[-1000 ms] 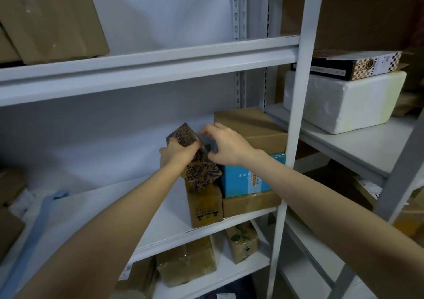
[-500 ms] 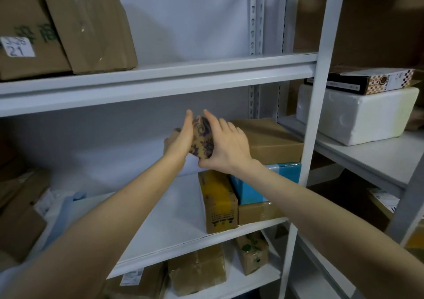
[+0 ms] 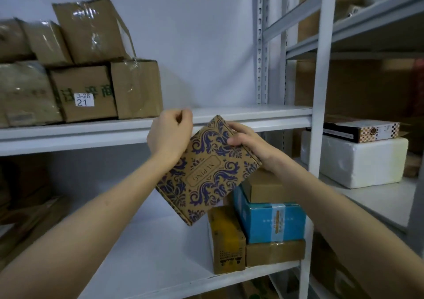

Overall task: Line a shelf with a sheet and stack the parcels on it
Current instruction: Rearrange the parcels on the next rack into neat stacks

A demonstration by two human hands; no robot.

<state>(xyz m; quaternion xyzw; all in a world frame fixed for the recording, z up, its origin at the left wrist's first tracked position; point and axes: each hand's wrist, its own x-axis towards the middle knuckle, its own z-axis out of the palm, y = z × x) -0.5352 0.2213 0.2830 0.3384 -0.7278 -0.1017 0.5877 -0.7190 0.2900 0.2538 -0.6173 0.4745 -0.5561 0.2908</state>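
A flat brown parcel with a blue ornament print hangs tilted in the air in front of the upper shelf's edge. My right hand grips its upper right edge, thumb on the printed face. My left hand lies over its left edge with fingers curled; whether it holds the parcel is hidden. Below, on the white middle shelf, stand stacked parcels: a blue box, a plain brown box on top of it, a flat brown box underneath, and an upright yellow-brown box.
Taped cardboard boxes fill the left of the upper shelf; its right half is bare. A grey upright post separates the rack to the right, which carries a white foam box with a dark checkered carton on it.
The patterned parcel has risen from the stack on the middle shelf to the upper shelf's edge and turned its printed face toward me. My view has tilted up.
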